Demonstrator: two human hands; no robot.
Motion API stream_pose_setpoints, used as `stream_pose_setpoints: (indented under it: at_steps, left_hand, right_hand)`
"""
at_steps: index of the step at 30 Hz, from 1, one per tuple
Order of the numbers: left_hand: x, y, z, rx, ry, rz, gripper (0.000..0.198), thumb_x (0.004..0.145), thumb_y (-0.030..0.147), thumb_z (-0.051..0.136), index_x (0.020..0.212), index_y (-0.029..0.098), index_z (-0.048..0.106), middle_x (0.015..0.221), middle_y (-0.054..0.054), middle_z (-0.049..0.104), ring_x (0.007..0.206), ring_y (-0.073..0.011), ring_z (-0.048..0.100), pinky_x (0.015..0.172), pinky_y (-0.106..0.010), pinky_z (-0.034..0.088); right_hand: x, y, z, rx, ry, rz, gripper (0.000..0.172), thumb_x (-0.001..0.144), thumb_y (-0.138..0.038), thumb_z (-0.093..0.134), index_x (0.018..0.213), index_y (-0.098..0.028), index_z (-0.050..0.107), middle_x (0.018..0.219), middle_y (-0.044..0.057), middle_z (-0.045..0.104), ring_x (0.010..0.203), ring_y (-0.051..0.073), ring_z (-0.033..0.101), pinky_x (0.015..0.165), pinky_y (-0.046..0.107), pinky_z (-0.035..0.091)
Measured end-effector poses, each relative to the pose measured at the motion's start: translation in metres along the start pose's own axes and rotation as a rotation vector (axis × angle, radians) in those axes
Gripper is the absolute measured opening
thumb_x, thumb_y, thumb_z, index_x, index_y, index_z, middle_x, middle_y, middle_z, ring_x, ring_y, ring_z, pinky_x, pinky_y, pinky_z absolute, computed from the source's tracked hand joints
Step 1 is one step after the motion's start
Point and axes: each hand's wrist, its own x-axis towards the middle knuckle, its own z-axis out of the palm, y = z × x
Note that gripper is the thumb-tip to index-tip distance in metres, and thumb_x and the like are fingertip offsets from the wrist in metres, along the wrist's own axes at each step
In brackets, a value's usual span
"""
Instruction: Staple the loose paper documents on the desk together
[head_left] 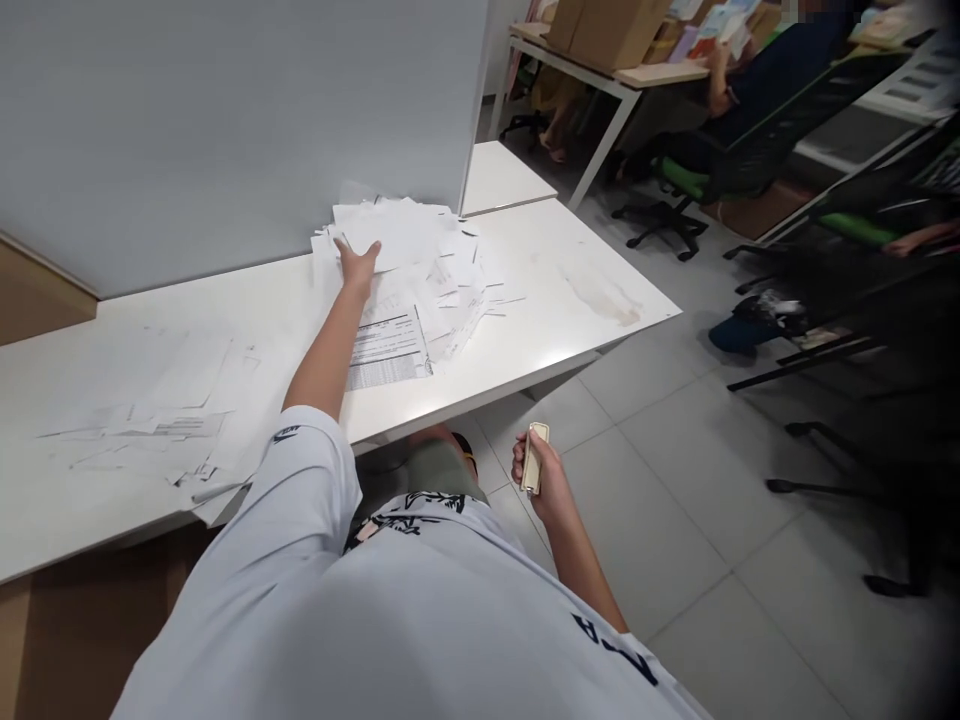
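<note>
My left hand reaches out over a loose heap of white papers on the desk, against the divider. Its thumb and forefinger are spread apart on the sheets. A printed form with dark lines and a table lies below that hand, at the near side of the heap. Low beside my body, off the desk edge, my right hand is closed around a small cream oblong tool with a metal tip, which looks like a stapler. Its underside is hidden by my fingers.
More papers lie on the left of the white desk, some over its near edge. A grey divider stands behind. To the right are office chairs, a seated person, and another desk with a cardboard box.
</note>
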Motion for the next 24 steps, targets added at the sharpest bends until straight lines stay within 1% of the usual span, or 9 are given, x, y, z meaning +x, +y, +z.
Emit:
stream_pose_setpoints:
  at_steps: [3, 6, 8, 10, 12, 15, 19, 22, 24]
  left_hand:
    - [-0.073, 0.014, -0.033, 0.136, -0.064, 0.162, 0.077, 0.073, 0.018, 0.082, 0.140, 0.012, 0.045, 0.162, -0.016, 0.025, 0.153, -0.0324, 0.007, 0.121, -0.047, 0.017]
    - [-0.187, 0.025, -0.081, 0.050, -0.320, 0.153, 0.071, 0.068, 0.027, 0.086, 0.133, 0.023, 0.057, 0.155, -0.011, 0.042, 0.149, -0.0355, 0.025, 0.117, -0.052, 0.027]
    - [-0.267, 0.020, -0.112, -0.043, -0.378, 0.002, 0.074, 0.063, 0.028, 0.089, 0.132, 0.027, 0.060, 0.150, -0.011, 0.048, 0.145, -0.0341, 0.034, 0.117, -0.048, 0.031]
    - [-0.335, 0.005, -0.140, -0.159, -0.269, -0.227, 0.070, 0.062, 0.029, 0.090, 0.127, 0.026, 0.063, 0.145, -0.012, 0.054, 0.142, -0.0325, 0.040, 0.117, -0.043, 0.032]
    - [-0.381, -0.010, -0.163, -0.326, -0.077, -0.433, 0.057, 0.067, 0.042, 0.085, 0.117, 0.021, 0.068, 0.134, -0.015, 0.062, 0.135, -0.0341, 0.049, 0.111, -0.044, 0.040]
    - [-0.412, -0.018, -0.199, -0.548, 0.172, -0.479, 0.055, 0.070, 0.051, 0.080, 0.113, 0.019, 0.068, 0.124, -0.015, 0.068, 0.128, -0.0331, 0.056, 0.104, -0.044, 0.047]
    - [-0.427, 0.004, -0.254, -0.525, 0.505, -0.205, 0.052, 0.074, 0.047, 0.078, 0.119, 0.024, 0.066, 0.122, -0.009, 0.069, 0.120, -0.0258, 0.061, 0.099, -0.036, 0.050]
    - [-0.446, 0.021, -0.288, -0.469, 0.614, -0.119, 0.056, 0.073, 0.048, 0.079, 0.123, 0.027, 0.065, 0.114, -0.008, 0.071, 0.102, -0.0226, 0.068, 0.090, -0.035, 0.053]
    - [-0.461, 0.024, -0.301, -0.437, 0.647, -0.095, 0.057, 0.071, 0.046, 0.081, 0.122, 0.029, 0.066, 0.101, -0.005, 0.072, 0.088, -0.0193, 0.069, 0.083, -0.032, 0.054]
  right_hand:
    - [-0.014, 0.013, 0.016, -0.007, -0.082, 0.018, 0.044, 0.071, -0.065, 0.067, 0.088, -0.025, 0.058, 0.065, -0.004, 0.051, 0.043, 0.010, 0.044, 0.040, 0.026, 0.036]
    - [-0.028, 0.032, 0.050, -0.028, -0.245, 0.094, 0.047, 0.074, -0.067, 0.060, 0.099, -0.027, 0.060, 0.074, -0.001, 0.058, 0.057, 0.016, 0.055, 0.051, 0.029, 0.044]
    - [-0.036, 0.047, 0.080, -0.105, -0.383, 0.102, 0.044, 0.074, -0.061, 0.061, 0.102, -0.028, 0.059, 0.082, 0.001, 0.062, 0.074, 0.021, 0.061, 0.062, 0.031, 0.048]
    - [-0.044, 0.064, 0.114, -0.231, -0.537, 0.053, 0.038, 0.076, -0.055, 0.061, 0.101, -0.027, 0.060, 0.090, 0.002, 0.065, 0.089, 0.022, 0.061, 0.076, 0.032, 0.049]
    - [-0.054, 0.082, 0.147, -0.394, -0.697, -0.015, 0.031, 0.079, -0.052, 0.059, 0.096, -0.026, 0.061, 0.094, 0.002, 0.065, 0.096, 0.022, 0.059, 0.087, 0.034, 0.046]
    - [-0.078, 0.107, 0.193, -0.656, -1.017, -0.140, 0.028, 0.089, -0.049, 0.049, 0.093, -0.025, 0.062, 0.093, 0.002, 0.065, 0.094, 0.021, 0.057, 0.092, 0.036, 0.044]
    - [-0.099, 0.136, 0.261, -0.913, -1.430, -0.612, 0.038, 0.095, -0.050, 0.046, 0.114, -0.022, 0.064, 0.131, 0.011, 0.059, 0.124, 0.029, 0.048, 0.108, 0.047, 0.033]
    - [-0.081, 0.158, 0.338, -1.133, -1.415, -0.955, 0.047, 0.095, -0.048, 0.050, 0.132, -0.019, 0.056, 0.155, 0.015, 0.038, 0.143, 0.032, 0.028, 0.118, 0.054, 0.010]
    - [-0.052, 0.171, 0.395, -1.319, -1.195, -1.010, 0.051, 0.096, -0.043, 0.048, 0.138, -0.014, 0.049, 0.158, 0.018, 0.032, 0.147, 0.032, 0.023, 0.120, 0.054, 0.004]
